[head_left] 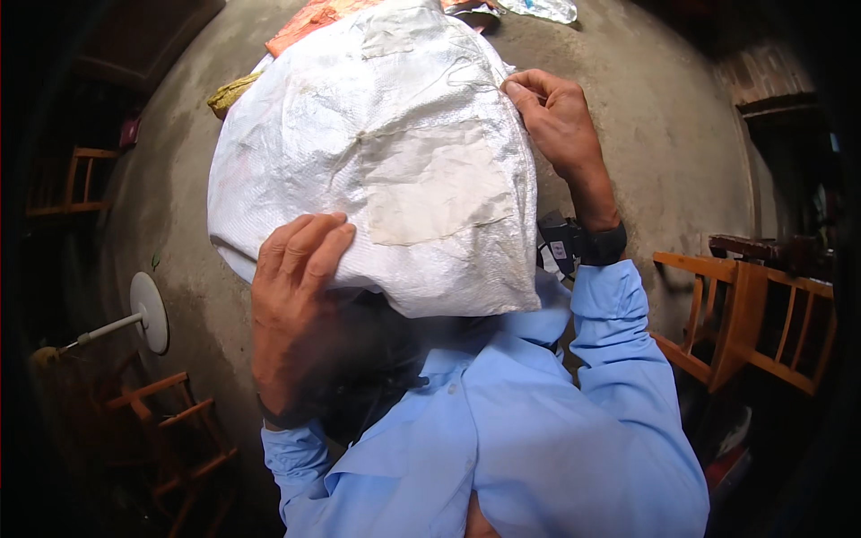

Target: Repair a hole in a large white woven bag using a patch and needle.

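A large white woven sack (305, 125) is spread over my lap and away from me. A paler, squarish patch (435, 184) lies on its middle, with a seam line along the patch's border. My right hand (556, 117) pinches the sack's upper right edge between thumb and fingertips. Whether anything small sits in that pinch cannot be made out. Across the near left edge rests my left hand (300, 278), its bent fingers on top of the cloth. The left thumb is hidden, apparently under the sack.
Wooden chairs stand at the right (735, 314) and lower left (175, 430). A round white disc on a pole (150, 313) is at the left. Beyond the sack lie an orange sheet (309, 25) and a silvery sheet (543, 9) on the concrete floor (655, 125). Yellowish cloth (231, 95) pokes out on the left.
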Action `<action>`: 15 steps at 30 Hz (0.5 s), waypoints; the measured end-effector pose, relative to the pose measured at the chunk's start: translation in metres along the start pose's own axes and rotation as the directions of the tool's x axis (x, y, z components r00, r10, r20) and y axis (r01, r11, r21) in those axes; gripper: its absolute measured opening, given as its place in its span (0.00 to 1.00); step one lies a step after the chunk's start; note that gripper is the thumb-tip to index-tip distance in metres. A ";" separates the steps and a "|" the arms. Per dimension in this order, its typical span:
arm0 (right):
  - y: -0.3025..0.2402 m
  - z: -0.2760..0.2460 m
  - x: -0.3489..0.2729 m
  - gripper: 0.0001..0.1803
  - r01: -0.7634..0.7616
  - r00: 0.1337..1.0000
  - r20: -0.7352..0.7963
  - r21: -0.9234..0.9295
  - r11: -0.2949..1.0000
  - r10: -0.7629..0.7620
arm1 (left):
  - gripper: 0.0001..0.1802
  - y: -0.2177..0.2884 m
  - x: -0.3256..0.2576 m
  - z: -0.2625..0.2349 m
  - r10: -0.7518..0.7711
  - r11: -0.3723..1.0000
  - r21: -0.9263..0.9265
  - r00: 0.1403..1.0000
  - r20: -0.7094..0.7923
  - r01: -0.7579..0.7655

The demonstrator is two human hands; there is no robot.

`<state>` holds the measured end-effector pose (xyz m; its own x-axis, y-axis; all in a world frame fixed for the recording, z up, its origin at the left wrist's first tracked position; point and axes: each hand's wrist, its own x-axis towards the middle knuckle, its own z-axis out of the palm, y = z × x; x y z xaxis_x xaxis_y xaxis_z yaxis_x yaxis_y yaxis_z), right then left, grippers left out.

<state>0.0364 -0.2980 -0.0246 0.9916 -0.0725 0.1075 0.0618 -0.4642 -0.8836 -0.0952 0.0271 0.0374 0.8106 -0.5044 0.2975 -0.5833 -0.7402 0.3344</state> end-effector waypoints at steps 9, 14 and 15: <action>-0.002 -0.025 -0.009 0.13 -0.183 0.973 0.198 0.338 0.923 0.120 | 0.34 0.008 -0.002 0.003 0.022 0.996 0.088 0.999 -0.035 -0.019; -0.004 -0.031 -0.013 0.14 -0.211 0.958 0.256 0.333 0.919 0.128 | 0.39 0.008 -0.007 0.013 0.003 0.992 0.127 1.000 -0.012 -0.001; -0.004 -0.031 -0.011 0.14 -0.202 0.961 0.251 0.344 0.917 0.117 | 0.40 0.007 -0.006 0.013 -0.008 0.989 0.146 0.999 -0.050 0.015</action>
<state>0.0219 -0.3225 -0.0086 0.9885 0.0978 -0.1152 -0.1046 -0.1070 -0.9887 -0.1038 0.0189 0.0261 0.8116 -0.4758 0.3389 -0.5572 -0.8048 0.2045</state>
